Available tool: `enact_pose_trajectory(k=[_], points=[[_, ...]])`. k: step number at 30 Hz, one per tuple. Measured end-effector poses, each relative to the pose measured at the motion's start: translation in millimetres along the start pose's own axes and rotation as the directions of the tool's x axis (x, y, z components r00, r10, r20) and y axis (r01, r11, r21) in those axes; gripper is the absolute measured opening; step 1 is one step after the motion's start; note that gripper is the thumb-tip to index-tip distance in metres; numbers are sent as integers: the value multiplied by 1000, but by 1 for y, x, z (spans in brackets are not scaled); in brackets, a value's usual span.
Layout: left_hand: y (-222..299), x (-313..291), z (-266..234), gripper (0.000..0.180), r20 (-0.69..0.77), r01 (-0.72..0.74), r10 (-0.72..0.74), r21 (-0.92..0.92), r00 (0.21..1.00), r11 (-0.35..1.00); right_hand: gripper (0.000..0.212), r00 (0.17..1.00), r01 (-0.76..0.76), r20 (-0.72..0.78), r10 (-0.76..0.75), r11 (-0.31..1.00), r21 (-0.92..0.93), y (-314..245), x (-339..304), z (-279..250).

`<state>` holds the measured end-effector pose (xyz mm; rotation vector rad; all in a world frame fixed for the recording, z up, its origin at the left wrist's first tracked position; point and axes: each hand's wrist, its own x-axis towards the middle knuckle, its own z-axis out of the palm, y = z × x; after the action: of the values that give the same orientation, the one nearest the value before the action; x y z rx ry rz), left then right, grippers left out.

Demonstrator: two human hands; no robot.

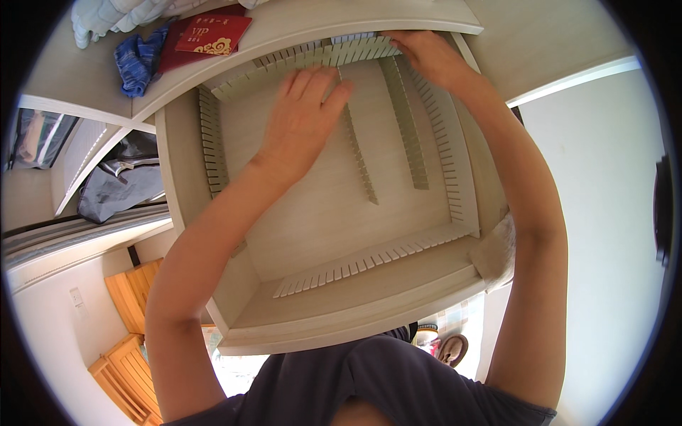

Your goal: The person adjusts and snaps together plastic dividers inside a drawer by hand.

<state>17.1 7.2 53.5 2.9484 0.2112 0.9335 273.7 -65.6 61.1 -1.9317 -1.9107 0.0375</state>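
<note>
A pulled-out pale wooden drawer (312,338) holds several notched plastic divider strips. Across its far end runs a pale green divider strip (263,79). My right hand (432,60) pinches that strip's right end, near the far right corner. Over the middle of the same strip is my left hand (302,117), fingers stretched out and thumb apart; whether its fingertips touch the strip cannot be made out. From the far strip, a narrow divider strip (360,153) and a second green divider strip (405,124) run toward me. Whitish strips line the right side (440,135), the front (376,259) and the left side (210,135).
Above the drawer, a shelf carries red cards (213,34), a blue knitted item (138,60) and white ruffled cloth (117,18). An open compartment at left holds a grey bag (121,188). A beige fuzzy thing (496,252) sits by the drawer's front right corner.
</note>
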Motion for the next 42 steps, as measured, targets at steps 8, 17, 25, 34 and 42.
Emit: enact_pose_trajectory(k=[8,17,25,34,42], points=[[-34,-2,-2,47,-35,100,-94,251,995,963,24,989,-76,126,77,997,-15,-14,5,-6],[-50,2,0,39,14,215,-217,113,976,970,37,977,-108,-212,33,929,-354,-30,-34,-7],[-54,3,6,44,-25,227,-226,30,974,973,39,830,-446,333,448,891,-88,-65,-71,2],[-50,10,5,47,-26,232,-232,-20,972,973,40,842,-439,306,444,894,-89,-65,-70,3],[-52,11,6,50,-44,223,-224,-31,974,974,38,799,-486,342,494,866,-115,-68,-67,-3]])
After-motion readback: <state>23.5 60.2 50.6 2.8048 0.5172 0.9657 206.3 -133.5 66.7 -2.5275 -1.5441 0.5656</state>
